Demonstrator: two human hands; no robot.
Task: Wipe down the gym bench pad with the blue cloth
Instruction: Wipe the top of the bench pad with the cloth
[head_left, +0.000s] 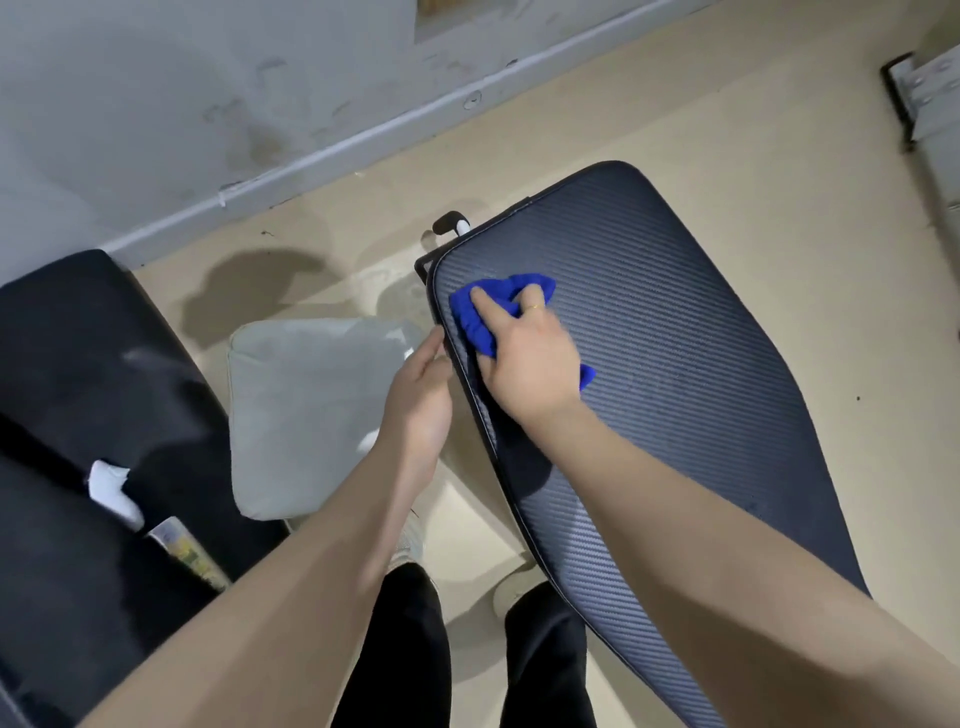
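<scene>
The gym bench pad (675, 364) is a long dark pad with a carbon-weave texture, running from centre to lower right. A bunched blue cloth (480, 325) lies on its upper left corner. My right hand (530, 358) presses down on the cloth, fingers spread over it, a ring on one finger. My left hand (421, 395) rests against the pad's left edge, fingers curled along the rim, just left of the cloth.
A grey cushion (311, 410) lies on the beige floor left of the pad. A black sofa (78, 415) with white tissue (111, 486) fills the lower left. A grey wall with a baseboard runs behind. A metal frame (930, 98) stands at the top right. My legs are below.
</scene>
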